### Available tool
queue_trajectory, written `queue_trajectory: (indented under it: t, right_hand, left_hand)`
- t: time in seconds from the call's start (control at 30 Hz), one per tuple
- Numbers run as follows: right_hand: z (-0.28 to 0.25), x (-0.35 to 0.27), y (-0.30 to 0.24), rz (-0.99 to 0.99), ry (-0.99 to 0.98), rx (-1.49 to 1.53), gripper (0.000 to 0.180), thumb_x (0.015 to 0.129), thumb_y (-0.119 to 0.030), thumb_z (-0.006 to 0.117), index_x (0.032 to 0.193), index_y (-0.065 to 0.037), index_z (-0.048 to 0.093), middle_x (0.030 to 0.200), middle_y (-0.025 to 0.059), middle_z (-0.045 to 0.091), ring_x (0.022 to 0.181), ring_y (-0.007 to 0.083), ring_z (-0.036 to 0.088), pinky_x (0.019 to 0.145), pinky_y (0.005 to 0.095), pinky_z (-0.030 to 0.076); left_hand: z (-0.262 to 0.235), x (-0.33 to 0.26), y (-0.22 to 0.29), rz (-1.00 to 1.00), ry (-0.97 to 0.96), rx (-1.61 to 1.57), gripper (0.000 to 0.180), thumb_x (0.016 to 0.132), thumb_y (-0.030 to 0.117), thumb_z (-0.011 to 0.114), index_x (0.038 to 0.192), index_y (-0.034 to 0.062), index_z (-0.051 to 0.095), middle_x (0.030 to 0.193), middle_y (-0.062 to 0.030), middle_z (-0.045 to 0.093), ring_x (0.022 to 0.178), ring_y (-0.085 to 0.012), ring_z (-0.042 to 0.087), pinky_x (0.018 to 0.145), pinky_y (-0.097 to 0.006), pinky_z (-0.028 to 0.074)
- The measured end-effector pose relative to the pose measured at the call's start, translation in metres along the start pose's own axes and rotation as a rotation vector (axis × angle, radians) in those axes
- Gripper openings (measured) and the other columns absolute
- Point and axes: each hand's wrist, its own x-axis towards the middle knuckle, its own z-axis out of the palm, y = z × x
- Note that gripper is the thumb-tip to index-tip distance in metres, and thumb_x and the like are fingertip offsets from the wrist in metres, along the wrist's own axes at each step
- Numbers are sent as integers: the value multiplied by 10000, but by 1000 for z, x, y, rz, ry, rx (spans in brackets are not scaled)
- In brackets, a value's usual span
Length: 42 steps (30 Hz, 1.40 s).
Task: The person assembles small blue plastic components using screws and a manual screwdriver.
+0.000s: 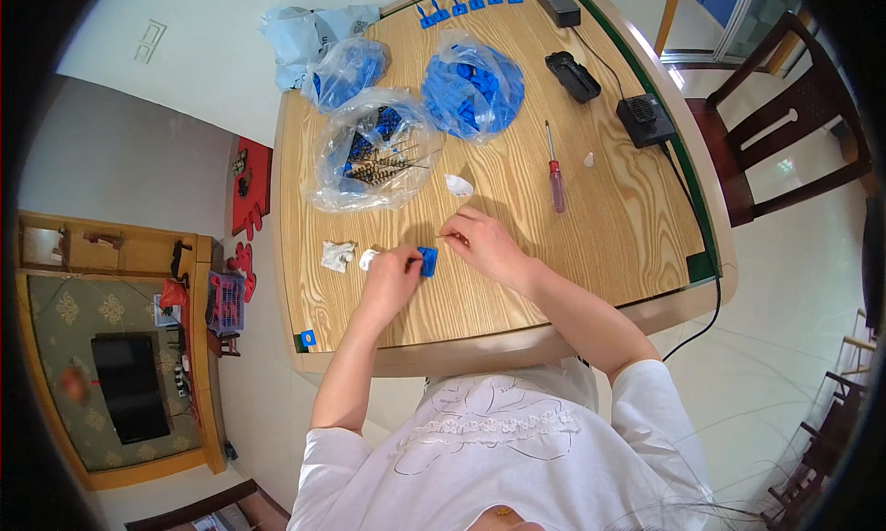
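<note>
My left hand (393, 277) has its fingers closed on the edge of a small flat blue plastic piece (428, 262) lying at the near part of the wooden table. Just right of it, my right hand (482, 242) pinches a thin, small item (442, 237) between thumb and fingertips; its kind is too small to make out. A crumpled white scrap (367, 259) lies against the left hand, and a second crumpled white wad (338, 255) is farther left. Beyond the right hand sits another white scrap (459, 186).
A clear bag (325, 176) holds springs and dark parts; two more bags (473, 88) (349, 70) hold blue pieces. Blue pieces with metal coils (459, 5) line the far edge. A screwdriver (556, 185), black case (572, 76) and corded black adapter (644, 119) lie right.
</note>
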Motion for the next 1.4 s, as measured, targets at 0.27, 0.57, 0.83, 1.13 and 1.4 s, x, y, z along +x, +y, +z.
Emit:
queue_trajectory:
  t: [0.27,0.57,0.83,1.13,1.4]
  right_hand:
    - [4,-9,-11,-42,-106,-138,88,789,-73,617,861,-33,584,823,113,561,759,295,584,653,380,481]
    - [-2,-7,-16,-69,-87,-189,100,799,-90,585,867,-37,535,812,129,535,785,325,565,663,420,467]
    - [3,-9,-15,-91,-65,-104,104,801,-71,598,877,-41,533,803,123,535,743,321,566,632,402,469]
    - [2,-6,-30,-274,46,-12,99,768,-49,646,849,-41,590,798,87,564,712,264,580,619,366,478]
    - [8,-9,-25,-259,23,24,91,750,-44,663,819,-41,605,783,74,578,731,249,595,609,343,491]
  left_hand:
    - [4,-1,-2,16,43,-63,89,766,33,629,831,-23,605,729,-200,622,639,-350,610,578,-390,482]
    - [23,-19,2,-26,289,13,416,709,113,736,1076,11,570,974,-155,566,878,-304,553,763,-374,460]
    - [51,-25,-19,-60,467,8,388,699,108,742,1053,25,606,955,-131,552,894,-297,533,797,-379,443]
    - [49,-27,-32,-350,240,-1293,158,819,-39,615,972,-2,603,895,-56,606,729,-137,611,672,-259,532]
    - [50,-28,-40,-393,230,-1625,148,825,-50,597,962,7,606,904,-85,638,809,-194,648,747,-301,564]
